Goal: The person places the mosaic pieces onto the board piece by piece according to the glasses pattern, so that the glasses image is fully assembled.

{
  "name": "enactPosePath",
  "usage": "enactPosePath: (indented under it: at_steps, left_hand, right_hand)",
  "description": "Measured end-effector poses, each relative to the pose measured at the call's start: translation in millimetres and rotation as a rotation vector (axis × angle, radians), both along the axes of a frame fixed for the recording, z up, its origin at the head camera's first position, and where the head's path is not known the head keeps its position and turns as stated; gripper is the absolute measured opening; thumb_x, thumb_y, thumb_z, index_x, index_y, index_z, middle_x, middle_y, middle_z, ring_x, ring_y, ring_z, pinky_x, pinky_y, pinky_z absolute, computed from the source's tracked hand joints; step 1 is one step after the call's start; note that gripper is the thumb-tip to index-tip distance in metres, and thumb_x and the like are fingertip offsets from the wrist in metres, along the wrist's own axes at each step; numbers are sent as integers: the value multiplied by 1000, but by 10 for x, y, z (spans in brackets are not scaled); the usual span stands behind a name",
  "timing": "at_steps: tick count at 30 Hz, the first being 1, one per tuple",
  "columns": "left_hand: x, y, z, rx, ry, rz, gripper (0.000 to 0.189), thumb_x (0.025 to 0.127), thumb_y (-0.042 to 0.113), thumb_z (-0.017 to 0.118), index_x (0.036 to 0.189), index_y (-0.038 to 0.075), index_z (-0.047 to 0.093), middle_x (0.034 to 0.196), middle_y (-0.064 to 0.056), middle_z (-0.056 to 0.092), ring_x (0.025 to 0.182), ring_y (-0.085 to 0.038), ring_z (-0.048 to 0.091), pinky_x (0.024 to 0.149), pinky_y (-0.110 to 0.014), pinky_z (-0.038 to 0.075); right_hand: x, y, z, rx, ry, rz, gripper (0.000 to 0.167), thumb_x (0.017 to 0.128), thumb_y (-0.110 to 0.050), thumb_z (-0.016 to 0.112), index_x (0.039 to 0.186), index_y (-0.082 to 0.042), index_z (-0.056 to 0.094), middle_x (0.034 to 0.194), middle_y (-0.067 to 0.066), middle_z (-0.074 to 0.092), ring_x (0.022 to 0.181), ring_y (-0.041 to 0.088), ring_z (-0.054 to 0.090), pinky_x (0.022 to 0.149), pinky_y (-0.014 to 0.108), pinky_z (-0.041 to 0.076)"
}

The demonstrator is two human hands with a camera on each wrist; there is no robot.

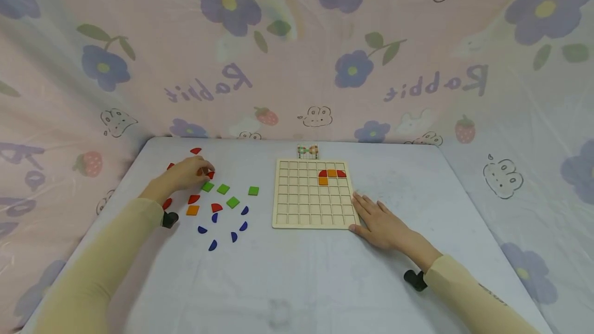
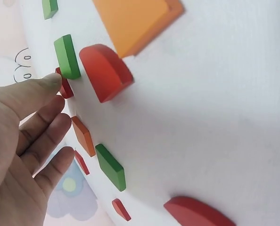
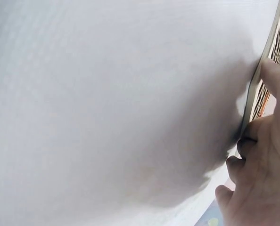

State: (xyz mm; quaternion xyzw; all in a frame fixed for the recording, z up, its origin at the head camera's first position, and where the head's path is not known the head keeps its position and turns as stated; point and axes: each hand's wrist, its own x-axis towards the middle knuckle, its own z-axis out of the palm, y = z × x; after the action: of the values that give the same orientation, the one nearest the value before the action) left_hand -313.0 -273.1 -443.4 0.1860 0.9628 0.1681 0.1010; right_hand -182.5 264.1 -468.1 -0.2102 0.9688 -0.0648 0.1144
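At the left of the table, my left hand (image 1: 189, 171) has its thumb and index finger at a red quarter-circle piece (image 2: 65, 84), pinching it. Close by its fingertips lie a green square piece (image 1: 208, 186) and, in the left wrist view, an orange square (image 2: 83, 136). My right hand (image 1: 382, 224) rests with fingers extended against the right edge of the wooden grid board (image 1: 301, 223), thumb at the near corner. Toward the board's upper right, two red quarter-circles and two orange squares (image 1: 323, 181) sit in cells.
Several blue semicircle pieces (image 1: 234, 237) lie loose left of the board, among green squares (image 1: 253, 190), red quarter-circles (image 1: 216, 207) and an orange square (image 1: 193, 210). A small pattern card (image 1: 308, 151) stands behind the board. Printed cloth (image 1: 297, 81) hangs around the table.
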Motion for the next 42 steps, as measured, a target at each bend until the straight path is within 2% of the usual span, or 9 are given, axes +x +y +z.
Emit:
enactPosePath:
  at_steps: [7,18,25,30,42]
  left_hand:
    - [20,29,-22,10,2,0,29,98,10,71,125,1,71,105,-11,64,96,-29,59,94,-52,53]
    - [-7,23,-84,16,-2,11,30,99,13,72,126,1,70,107,-13,65,97,-30,58,94,-50,53]
    - [-4,37,-53,41,-32,13,34,98,12,72,129,-3,68,110,-15,65,100,-31,58,96,-52,52]
    - [-9,38,-57,66,-49,22,29,99,8,71,126,-2,68,109,-13,66,100,-30,59,99,-51,52]
    - [-24,56,-114,61,9,2,25,98,11,73,121,3,73,105,-10,63,96,-29,58,95,-51,52]
  right_hand:
    - [11,-1,-21,-10,7,0,78,108,-46,52,162,2,26,171,19,20,155,44,22,122,66,19]
    - [17,-5,6,-10,6,-2,77,108,-46,52,162,2,26,171,19,20,155,44,22,122,66,19]
    - [20,-6,12,-9,6,-6,77,108,-45,52,162,2,26,171,19,21,155,44,23,122,66,19]
    - [23,-8,18,-9,10,-3,77,108,-45,53,162,2,26,170,19,21,154,44,23,121,66,19]
    - [24,-9,12,-7,5,-6,78,107,-47,52,162,1,26,171,18,20,155,43,23,122,66,19]
